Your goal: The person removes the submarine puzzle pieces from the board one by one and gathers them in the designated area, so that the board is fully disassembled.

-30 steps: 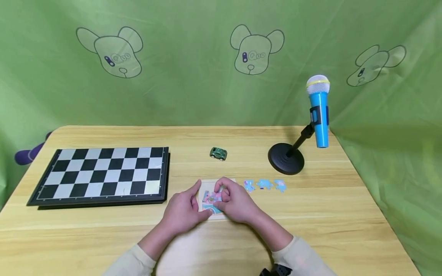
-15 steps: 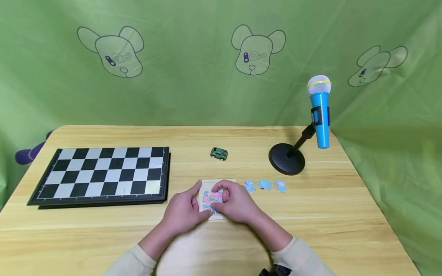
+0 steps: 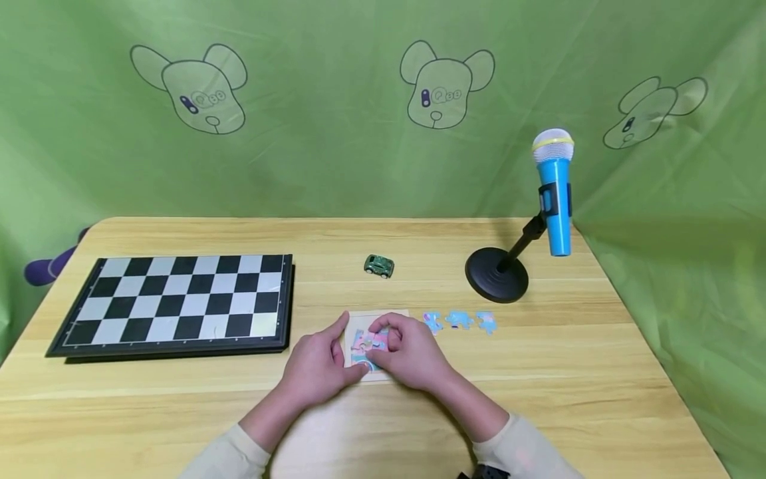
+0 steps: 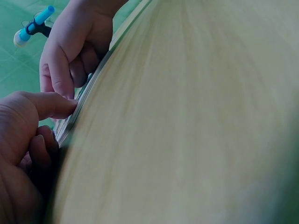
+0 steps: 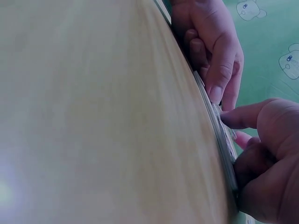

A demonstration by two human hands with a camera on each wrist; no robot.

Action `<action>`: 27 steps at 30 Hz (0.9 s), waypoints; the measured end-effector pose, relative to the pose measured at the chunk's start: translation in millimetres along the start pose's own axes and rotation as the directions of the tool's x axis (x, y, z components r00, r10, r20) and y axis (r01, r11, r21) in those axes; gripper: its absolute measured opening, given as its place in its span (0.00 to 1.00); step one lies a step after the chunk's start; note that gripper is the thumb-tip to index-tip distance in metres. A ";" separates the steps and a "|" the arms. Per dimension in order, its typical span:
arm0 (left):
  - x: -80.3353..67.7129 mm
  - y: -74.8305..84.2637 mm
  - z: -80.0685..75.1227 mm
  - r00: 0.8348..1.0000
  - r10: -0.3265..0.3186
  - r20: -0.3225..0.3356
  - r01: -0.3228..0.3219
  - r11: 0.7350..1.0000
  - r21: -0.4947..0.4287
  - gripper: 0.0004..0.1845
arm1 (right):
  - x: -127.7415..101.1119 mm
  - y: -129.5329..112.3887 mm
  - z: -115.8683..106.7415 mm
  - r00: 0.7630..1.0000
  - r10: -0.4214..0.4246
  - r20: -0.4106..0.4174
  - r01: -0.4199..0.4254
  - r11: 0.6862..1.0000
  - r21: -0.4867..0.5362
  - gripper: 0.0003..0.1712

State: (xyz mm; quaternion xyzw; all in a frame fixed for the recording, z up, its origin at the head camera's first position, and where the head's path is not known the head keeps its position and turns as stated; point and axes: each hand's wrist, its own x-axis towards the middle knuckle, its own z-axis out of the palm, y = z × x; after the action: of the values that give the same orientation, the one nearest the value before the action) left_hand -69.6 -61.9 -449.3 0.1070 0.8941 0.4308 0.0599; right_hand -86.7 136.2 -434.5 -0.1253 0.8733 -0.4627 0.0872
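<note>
A small jigsaw puzzle board [image 3: 359,318] with a pale rim lies in front of me, pink and blue pieces in its lower part. My left hand [image 3: 314,369] grips its left side, thumb on the near corner and forefinger along the edge. Over the right half of the board, my right hand [image 3: 413,352] pinches a pink puzzle piece [image 3: 379,340] between thumb and forefinger, partly hidden by the fingers. In the right wrist view, the right thumb [image 5: 240,116] comes close to the left thumb [image 5: 217,91] at the board. Three loose blue pieces [image 3: 459,319] lie right of the board.
A folded chessboard [image 3: 179,299] takes up the table's left side. Beyond the puzzle stands a small green toy car [image 3: 379,266]. At the back right, a blue toy microphone [image 3: 554,199] sits on a black stand [image 3: 497,276]. Green cloth [image 3: 335,153] hangs behind the table.
The right hand has shifted slightly left and toward me over the board, and the pink piece in its fingers now sits lower among the others. The left hand stays put.
</note>
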 end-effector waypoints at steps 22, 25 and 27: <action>0.3 0.4 0.0 1.000 0.007 -0.004 -0.007 1.000 0.015 0.50 | -37.2 12.9 -39.6 0.994 -0.028 -0.101 0.028 1.000 0.003 0.16; 0.4 0.0 0.2 1.000 0.009 -0.005 -0.009 1.000 0.018 0.50 | -41.3 15.8 -46.6 0.994 -0.031 -0.105 0.032 0.999 0.001 0.16; 0.2 -0.1 0.2 1.000 0.009 -0.004 -0.009 1.000 0.017 0.50 | -43.8 17.8 -51.1 0.994 -0.033 -0.108 0.034 0.999 0.009 0.16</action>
State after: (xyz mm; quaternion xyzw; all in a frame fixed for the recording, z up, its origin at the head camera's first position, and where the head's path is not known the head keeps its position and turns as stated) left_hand -69.8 -61.8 -449.5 0.1107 0.8973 0.4236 0.0554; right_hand -61.1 199.1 -419.3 -0.1142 0.8721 -0.4747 0.0326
